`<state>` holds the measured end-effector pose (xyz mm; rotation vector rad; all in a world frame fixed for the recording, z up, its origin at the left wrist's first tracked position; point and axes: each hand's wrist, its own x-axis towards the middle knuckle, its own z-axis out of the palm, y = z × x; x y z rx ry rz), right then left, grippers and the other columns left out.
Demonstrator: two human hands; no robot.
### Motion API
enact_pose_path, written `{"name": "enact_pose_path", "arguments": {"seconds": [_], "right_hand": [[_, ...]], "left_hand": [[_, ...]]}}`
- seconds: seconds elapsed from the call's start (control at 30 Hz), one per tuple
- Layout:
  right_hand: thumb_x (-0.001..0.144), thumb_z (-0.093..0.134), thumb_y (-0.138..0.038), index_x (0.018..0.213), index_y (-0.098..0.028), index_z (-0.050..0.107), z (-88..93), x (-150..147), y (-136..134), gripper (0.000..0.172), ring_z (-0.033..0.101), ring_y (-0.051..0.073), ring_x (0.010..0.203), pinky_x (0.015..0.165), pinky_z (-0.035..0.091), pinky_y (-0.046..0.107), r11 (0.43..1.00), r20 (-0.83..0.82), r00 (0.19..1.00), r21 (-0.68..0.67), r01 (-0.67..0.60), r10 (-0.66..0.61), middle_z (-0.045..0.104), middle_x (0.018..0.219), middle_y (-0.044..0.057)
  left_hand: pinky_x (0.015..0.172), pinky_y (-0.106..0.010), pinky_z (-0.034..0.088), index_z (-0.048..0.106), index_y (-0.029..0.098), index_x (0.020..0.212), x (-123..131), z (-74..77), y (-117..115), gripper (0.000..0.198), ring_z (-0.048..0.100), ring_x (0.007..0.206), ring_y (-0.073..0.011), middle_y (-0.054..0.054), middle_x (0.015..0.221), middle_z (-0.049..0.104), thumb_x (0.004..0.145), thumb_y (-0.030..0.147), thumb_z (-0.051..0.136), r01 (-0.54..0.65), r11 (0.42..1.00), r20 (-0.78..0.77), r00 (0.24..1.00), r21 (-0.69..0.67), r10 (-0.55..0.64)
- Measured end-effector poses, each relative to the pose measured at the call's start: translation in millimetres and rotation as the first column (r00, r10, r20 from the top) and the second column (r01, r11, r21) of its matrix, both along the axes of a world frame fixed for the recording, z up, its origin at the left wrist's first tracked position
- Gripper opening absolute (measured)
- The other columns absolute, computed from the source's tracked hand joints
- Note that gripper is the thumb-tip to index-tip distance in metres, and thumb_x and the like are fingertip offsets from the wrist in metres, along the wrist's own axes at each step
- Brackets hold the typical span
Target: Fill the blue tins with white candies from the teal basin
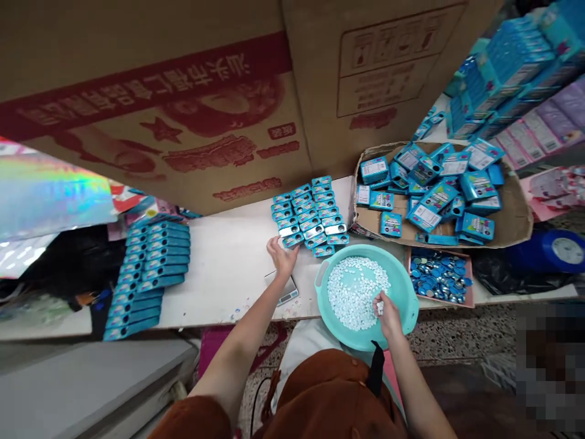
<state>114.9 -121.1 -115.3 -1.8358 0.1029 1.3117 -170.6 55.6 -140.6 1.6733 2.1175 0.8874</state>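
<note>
My left hand (283,256) is at the near left corner of several rows of small blue boxes (315,213), its fingers closed on the end of a blue box (293,240). Dark round spots show on their upward faces, and a few have a pale silvery strip. Below that wrist a small flat scale (287,291) lies partly hidden by my forearm. My right hand (387,314) is over a turquoise basin (402,274), its fingers pinched around a few small white pellets (379,308). Many more white pellets (351,292) cover the basin's bottom.
Behind the table stands a large cardboard carton (205,110). To the right are a cut-down carton (512,225) heaped with blue packs and a tray of blue and silver discs (439,274). Stacked blue boxes (150,268) stand left on the white table (219,262).
</note>
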Motion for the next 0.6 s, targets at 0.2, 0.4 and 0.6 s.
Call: {"name": "enact_pose_path", "arguments": {"seconds": [0.2,0.4,0.6], "right_hand": [[0.062,0.058,-0.061,0.056,-0.018,0.056,-24.8,7.3,-2.6,0.043,0.051,0.013,0.05,0.045,0.037,0.023,0.959,0.227,0.936,0.016,-0.282,0.271,0.058,0.054,0.001],[0.068,0.052,-0.058,0.063,-0.022,0.062,-41.0,18.4,-11.7,0.038,0.062,0.024,0.075,0.072,0.047,0.032,0.892,0.381,0.831,0.035,-0.45,0.404,0.067,0.071,0.004],[0.073,0.051,-0.057,0.074,-0.027,0.067,-47.9,15.1,-18.6,0.034,0.062,0.026,0.092,0.088,0.047,0.037,0.93,0.451,0.843,0.07,-0.36,0.292,0.068,0.089,0.007]], "left_hand": [[0.106,-0.048,0.029,0.045,0.022,0.113,70.6,62.7,32.9,0.048,0.04,0.121,-0.0288,-0.012,0.123,0.045,0.072,0.035,0.067,0.445,0.877,-0.064,0.895,0.182,-0.441],[0.106,-0.044,0.03,0.049,0.021,0.12,217.0,81.5,143.7,0.046,0.038,0.125,-0.0287,-0.012,0.13,0.046,0.076,0.032,0.062,0.85,0.519,-0.107,0.527,0.093,-0.843],[0.097,-0.057,0.033,0.039,0.01,0.129,311.5,36.9,234.2,0.082,0.036,0.123,-0.0434,-0.027,0.132,0.041,0.063,0.046,0.074,0.6,0.789,-0.16,0.772,-0.135,-0.615]]}}
